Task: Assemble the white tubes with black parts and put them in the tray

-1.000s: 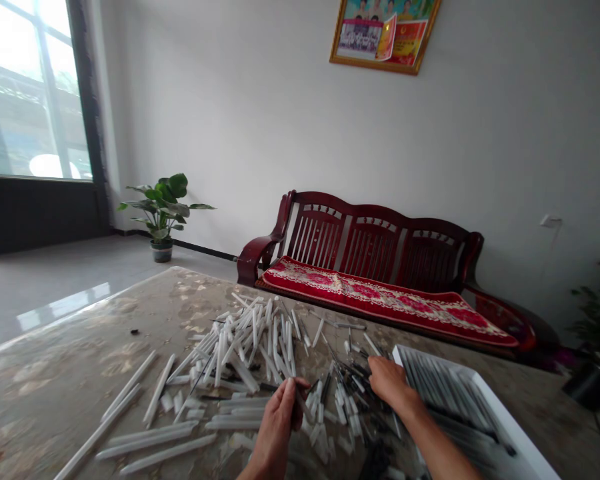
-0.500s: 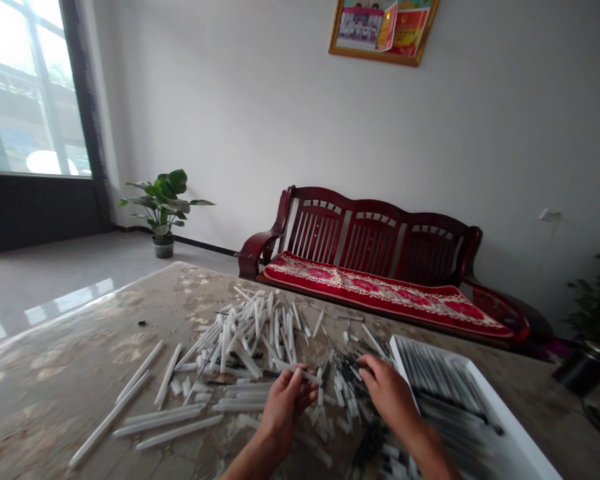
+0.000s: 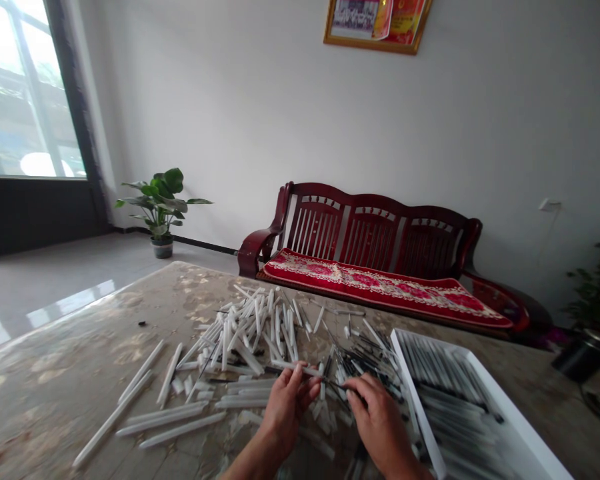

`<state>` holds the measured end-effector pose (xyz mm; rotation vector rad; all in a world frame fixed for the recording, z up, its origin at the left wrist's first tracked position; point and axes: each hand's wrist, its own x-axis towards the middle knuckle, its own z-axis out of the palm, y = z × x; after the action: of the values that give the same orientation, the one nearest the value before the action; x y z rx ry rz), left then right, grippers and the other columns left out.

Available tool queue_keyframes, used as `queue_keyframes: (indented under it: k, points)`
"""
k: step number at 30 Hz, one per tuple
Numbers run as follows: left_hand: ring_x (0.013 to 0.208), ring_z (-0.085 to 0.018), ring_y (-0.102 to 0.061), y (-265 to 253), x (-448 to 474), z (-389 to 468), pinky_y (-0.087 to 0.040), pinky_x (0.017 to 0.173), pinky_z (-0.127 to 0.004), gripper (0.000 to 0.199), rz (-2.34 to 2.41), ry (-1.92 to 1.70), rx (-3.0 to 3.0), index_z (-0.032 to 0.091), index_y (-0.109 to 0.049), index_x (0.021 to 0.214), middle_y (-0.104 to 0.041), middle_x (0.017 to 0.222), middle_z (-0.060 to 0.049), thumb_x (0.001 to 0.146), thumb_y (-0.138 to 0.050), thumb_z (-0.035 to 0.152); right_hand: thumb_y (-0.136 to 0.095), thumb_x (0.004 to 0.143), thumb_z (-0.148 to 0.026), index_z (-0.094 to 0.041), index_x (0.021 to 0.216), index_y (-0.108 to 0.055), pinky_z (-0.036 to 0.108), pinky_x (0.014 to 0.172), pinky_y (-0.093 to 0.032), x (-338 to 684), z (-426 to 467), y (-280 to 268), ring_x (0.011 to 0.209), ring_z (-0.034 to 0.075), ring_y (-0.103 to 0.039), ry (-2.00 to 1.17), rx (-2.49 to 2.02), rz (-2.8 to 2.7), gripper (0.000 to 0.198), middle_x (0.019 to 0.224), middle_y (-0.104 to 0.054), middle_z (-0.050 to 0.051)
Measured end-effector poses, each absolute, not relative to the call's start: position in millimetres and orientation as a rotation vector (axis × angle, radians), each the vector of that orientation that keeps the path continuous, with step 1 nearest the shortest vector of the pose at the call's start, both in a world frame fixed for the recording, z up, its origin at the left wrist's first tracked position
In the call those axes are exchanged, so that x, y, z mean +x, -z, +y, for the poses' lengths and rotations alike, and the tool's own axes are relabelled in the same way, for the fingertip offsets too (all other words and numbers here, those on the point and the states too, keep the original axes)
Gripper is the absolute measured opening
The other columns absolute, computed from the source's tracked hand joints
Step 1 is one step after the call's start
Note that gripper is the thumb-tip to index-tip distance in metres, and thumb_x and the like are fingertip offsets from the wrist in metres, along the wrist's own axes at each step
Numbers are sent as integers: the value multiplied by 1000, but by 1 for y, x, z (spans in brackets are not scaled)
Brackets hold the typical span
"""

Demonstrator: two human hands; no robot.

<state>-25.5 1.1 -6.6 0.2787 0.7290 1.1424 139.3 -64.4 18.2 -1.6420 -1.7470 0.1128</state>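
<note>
My left hand (image 3: 291, 399) is closed around a whitish translucent pen barrel (image 3: 307, 371), which points to the right. Between the fingers of my right hand (image 3: 377, 417) is a thin dark pen refill (image 3: 339, 385). Its far end meets or nearly meets the barrel's right end; I cannot tell if it is inside. Beyond my left hand lies a heap of white pen barrels (image 3: 253, 327). Dark refills and black parts (image 3: 365, 357) are piled behind my right hand, and short clear caps (image 3: 325, 417) are scattered between the two hands.
A white box (image 3: 523, 433) holding rows of pens with dark parts (image 3: 445, 373) stands at the right. Loose barrels (image 3: 115, 413) lie at the left on the patterned tablecloth (image 3: 45, 393). Past the table stand a red wooden bench (image 3: 370, 233) and a potted plant (image 3: 163, 200).
My right hand has come from the dark pile toward my left hand, bringing a thin refill to the end of the barrel. The left hand keeps its hold, nearly in place.
</note>
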Motion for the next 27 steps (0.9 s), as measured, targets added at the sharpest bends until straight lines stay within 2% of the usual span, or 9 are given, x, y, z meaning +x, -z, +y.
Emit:
queue_keyframes:
  k: [8, 15, 17, 21, 24, 27]
  points:
    - [67, -14, -74, 5, -28, 3, -61, 64, -21, 3, 753, -1155, 279, 14, -59, 90, -75, 78, -6, 89, -62, 12, -49, 89, -19, -24, 91, -71, 28, 79, -49, 144, -65, -18, 87, 21, -65, -99, -1646, -1707, 23, 88, -68, 5]
    - [68, -15, -73, 13, -19, -9, -60, 62, -23, 26, 718, -1044, 430, 17, -61, 91, -74, 80, -4, 76, -79, 25, -50, 90, -18, -24, 90, -70, 30, 79, -49, 130, -67, -17, 87, 21, -62, -80, -1650, -1733, 22, 88, -66, 6]
    - [68, -15, -72, 14, -16, -14, -60, 65, -24, 33, 686, -1013, 439, 17, -62, 89, -74, 79, -4, 69, -85, 30, -47, 92, -19, -24, 99, -68, 32, 84, -50, 122, -66, -15, 93, 21, -62, -89, -1561, -1690, 23, 95, -66, 6]
    - [72, -17, -72, 11, -13, -25, -58, 67, -24, 43, 604, -976, 479, 16, -65, 86, -73, 79, -3, 59, -89, 39, -44, 97, -29, -25, 124, -58, 37, 101, -46, 100, -62, -14, 117, 22, -55, -138, -1369, -1570, 31, 123, -59, 8]
    - [71, -17, -71, 10, -14, -28, -56, 62, -22, 41, 588, -963, 523, 15, -67, 85, -73, 79, -4, 61, -88, 40, -44, 98, -35, -27, 133, -52, 39, 108, -40, 85, -56, -19, 128, 23, -48, -246, -1274, -1554, 37, 136, -53, 7]
    - [68, -16, -71, 12, -17, -22, -57, 63, -22, 30, 633, -973, 467, 15, -66, 85, -73, 77, -3, 68, -85, 29, -42, 98, -36, -26, 133, -53, 38, 106, -43, 89, -49, -24, 127, 23, -51, -349, -1240, -1464, 39, 136, -56, 7]
